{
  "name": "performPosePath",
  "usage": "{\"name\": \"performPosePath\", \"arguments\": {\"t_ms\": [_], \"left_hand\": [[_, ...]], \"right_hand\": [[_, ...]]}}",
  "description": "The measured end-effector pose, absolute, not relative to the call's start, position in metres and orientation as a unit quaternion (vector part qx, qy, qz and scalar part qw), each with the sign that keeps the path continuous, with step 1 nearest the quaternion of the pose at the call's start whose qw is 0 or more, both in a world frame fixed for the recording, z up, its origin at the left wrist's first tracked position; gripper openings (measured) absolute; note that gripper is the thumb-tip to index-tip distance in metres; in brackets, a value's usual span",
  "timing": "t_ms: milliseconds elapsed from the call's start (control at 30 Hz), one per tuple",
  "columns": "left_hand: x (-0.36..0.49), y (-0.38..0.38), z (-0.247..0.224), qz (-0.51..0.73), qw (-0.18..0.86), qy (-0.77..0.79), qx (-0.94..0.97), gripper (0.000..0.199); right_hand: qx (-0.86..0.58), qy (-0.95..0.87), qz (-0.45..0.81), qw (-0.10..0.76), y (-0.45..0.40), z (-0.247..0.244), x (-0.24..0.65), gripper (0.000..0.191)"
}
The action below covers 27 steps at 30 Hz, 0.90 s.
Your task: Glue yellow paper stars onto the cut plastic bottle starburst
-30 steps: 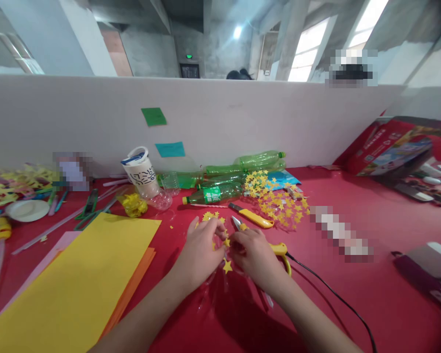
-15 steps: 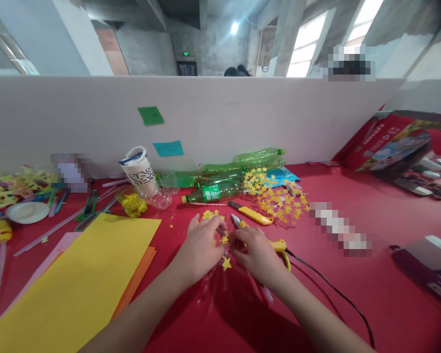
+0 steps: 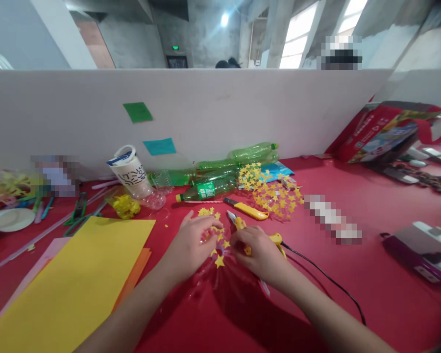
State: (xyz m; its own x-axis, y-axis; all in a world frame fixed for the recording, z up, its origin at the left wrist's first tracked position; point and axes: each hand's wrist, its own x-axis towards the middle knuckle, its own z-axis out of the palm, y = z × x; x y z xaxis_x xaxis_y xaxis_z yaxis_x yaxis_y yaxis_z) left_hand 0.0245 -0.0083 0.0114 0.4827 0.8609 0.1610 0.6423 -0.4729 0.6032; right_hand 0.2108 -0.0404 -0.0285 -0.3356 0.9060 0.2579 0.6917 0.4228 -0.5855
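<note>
A clear plastic piece trimmed with yellow paper stars (image 3: 219,262) is between my hands, just above the red table. My left hand (image 3: 193,245) curls around its left side, thumb and fingers bent over it. On the other side my right hand (image 3: 259,251) has bent fingers close to the stars; whatever they pinch is hidden. A yellow glue gun (image 3: 275,239) with a black cord lies behind and partly under my right hand. Beyond the fingers are scissors (image 3: 238,220), partly covered, and a yellow box cutter (image 3: 252,210). More yellow stars (image 3: 207,212) lie past my left hand.
Green plastic bottles (image 3: 220,186) lie by the white partition (image 3: 206,108), beside a mass of yellow stars (image 3: 275,196). Yellow paper (image 3: 81,264) covers the left front. A paper cup (image 3: 128,169) leans farther back. A purple-and-white box (image 3: 419,250) stands at right.
The whole view has shifted slightly, so things appear a little farther left and higher. My hands have separated a little around the starred plastic piece; more of the scissors shows.
</note>
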Motion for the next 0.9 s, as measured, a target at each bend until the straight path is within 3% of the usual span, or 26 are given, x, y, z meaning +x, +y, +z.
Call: {"name": "performPosePath", "arguments": {"t_ms": [200, 400, 700, 900], "left_hand": [[0.014, -0.006, 0.019, 0.304, 0.220, 0.469, 0.800, 0.006], [0.002, -0.004, 0.020, 0.317, 0.148, 0.492, 0.797, 0.022], [-0.015, -0.005, 0.015, 0.311, 0.130, 0.522, 0.784, 0.047], [-0.020, -0.021, 0.013, 0.293, 0.170, 0.482, 0.808, 0.016]], "right_hand": [[-0.522, -0.762, 0.225, 0.311, -0.046, -0.031, 0.201, 0.011], [-0.519, -0.741, 0.282, 0.320, -0.055, -0.031, 0.185, 0.009], [-0.516, -0.772, 0.195, 0.315, -0.064, -0.023, 0.193, 0.003], [-0.523, -0.752, 0.177, 0.360, -0.050, -0.016, 0.212, 0.011]]}}
